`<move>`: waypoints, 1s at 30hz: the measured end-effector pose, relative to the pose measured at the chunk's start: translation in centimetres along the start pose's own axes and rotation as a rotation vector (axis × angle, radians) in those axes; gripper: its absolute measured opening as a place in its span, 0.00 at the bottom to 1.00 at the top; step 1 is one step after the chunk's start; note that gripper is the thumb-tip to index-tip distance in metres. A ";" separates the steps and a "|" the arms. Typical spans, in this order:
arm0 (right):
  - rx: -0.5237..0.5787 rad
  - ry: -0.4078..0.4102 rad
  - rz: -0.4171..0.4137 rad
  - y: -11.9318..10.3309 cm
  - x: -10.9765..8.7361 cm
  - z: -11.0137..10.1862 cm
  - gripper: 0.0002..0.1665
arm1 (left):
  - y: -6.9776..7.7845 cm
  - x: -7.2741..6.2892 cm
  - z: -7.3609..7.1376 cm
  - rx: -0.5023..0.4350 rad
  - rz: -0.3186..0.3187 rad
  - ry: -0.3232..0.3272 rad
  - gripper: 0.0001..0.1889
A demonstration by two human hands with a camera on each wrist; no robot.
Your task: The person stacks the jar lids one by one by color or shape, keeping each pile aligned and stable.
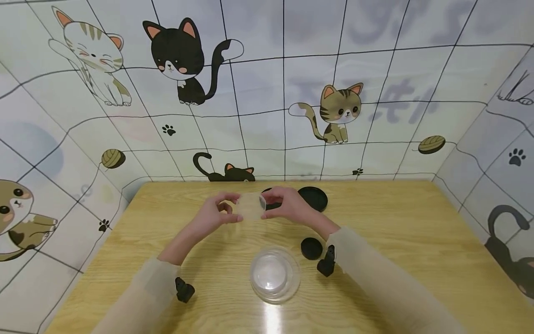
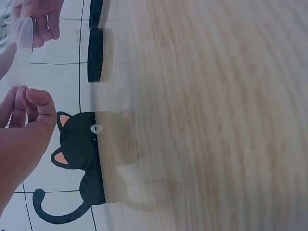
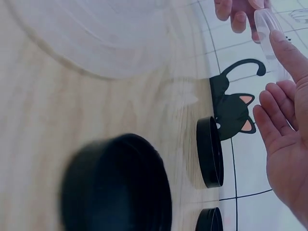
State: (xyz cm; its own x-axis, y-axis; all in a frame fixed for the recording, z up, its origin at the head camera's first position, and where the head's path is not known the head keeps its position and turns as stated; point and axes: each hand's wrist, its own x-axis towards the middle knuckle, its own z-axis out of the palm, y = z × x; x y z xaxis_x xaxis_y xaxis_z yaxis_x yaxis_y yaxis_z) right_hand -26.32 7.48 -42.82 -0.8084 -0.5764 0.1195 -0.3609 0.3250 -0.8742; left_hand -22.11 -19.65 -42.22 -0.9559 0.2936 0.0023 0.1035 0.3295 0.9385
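Note:
Between both hands, above the far part of the table, is a small translucent plastic cup (image 1: 251,207) lying on its side. My left hand (image 1: 212,214) pinches its left end between thumb and fingers. At the other end, my right hand (image 1: 290,206) grips the rim. In the left wrist view, the cup (image 2: 21,53) appears as a pale, see-through shape. Nearer to me on the table stands a clear round plastic container (image 1: 273,274), apparently several nested pieces. A small black round lid (image 1: 311,248) lies right of it.
Behind the right hand lies a larger black lid (image 1: 313,199), with another black lid (image 3: 210,152) beside it, partly covered in the head view. The wooden table (image 1: 388,227) meets a cat-printed wall covering (image 1: 267,134) at the back and sides.

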 end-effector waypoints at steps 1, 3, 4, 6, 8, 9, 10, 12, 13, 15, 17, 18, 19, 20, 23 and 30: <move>0.007 0.001 -0.003 -0.1 -0.3 0.0 0.33 | 0.1 -0.3 0.2 -0.010 0.002 -0.005 0.31; 0.008 0.005 -0.017 -0.3 -1.1 0.1 0.32 | 0.2 -0.9 0.5 -0.028 0.005 -0.017 0.30; 0.005 0.006 -0.027 -0.5 -1.5 0.1 0.32 | 0.2 -1.2 0.6 -0.029 0.004 -0.024 0.29; -0.007 0.007 -0.049 -0.6 -2.3 0.3 0.32 | 0.2 -1.8 0.9 -0.024 0.010 -0.038 0.28; -0.030 0.005 -0.067 -0.8 -3.1 0.5 0.31 | 0.0 -2.3 1.2 -0.016 0.024 -0.051 0.26; -0.039 0.001 -0.076 -0.8 -3.5 0.5 0.31 | 0.0 -2.6 1.4 -0.009 0.031 -0.058 0.26; -0.044 -0.005 -0.082 -0.8 -3.9 0.6 0.31 | -0.1 -2.9 1.6 -0.003 0.037 -0.066 0.25; -0.063 -0.015 -0.089 -0.8 -4.7 0.7 0.31 | -0.1 -3.5 2.0 0.002 0.052 -0.079 0.25; -0.078 -0.021 -0.087 -0.8 -5.1 0.8 0.32 | -0.1 -3.9 2.3 0.005 0.056 -0.085 0.25; -0.108 -0.030 -0.080 -0.8 -5.8 1.0 0.32 | 0.1 -4.6 2.8 0.005 0.058 -0.100 0.26; -0.148 -0.038 -0.074 -0.9 -6.6 1.2 0.32 | 0.1 -5.3 3.5 0.005 0.052 -0.110 0.26; -0.164 -0.042 -0.064 -1.0 -6.9 1.3 0.32 | 0.1 -5.6 3.8 0.005 0.047 -0.115 0.26; -0.172 -0.050 -0.059 -0.9 -7.3 1.4 0.33 | 0.0 -5.9 4.1 0.002 0.038 -0.119 0.27; -0.176 -0.058 -0.055 -0.8 -7.6 1.5 0.32 | 0.0 -6.2 4.4 -0.001 0.030 -0.121 0.27; -0.175 -0.089 -0.052 -0.6 -8.5 1.9 0.32 | -0.1 -7.0 5.2 0.002 0.004 -0.122 0.27; -0.176 -0.109 -0.042 -0.3 -10.0 2.8 0.30 | -0.4 -8.0 6.1 0.003 -0.006 -0.134 0.27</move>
State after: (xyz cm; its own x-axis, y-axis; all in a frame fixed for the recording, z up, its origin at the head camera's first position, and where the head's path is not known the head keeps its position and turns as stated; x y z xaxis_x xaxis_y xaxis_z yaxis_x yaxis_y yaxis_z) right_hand -16.86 11.06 -45.05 -0.7395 -0.6666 0.0942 -0.4764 0.4193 -0.7728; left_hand -12.78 -16.66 -44.69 -0.9113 0.4087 -0.0492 0.0993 0.3342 0.9373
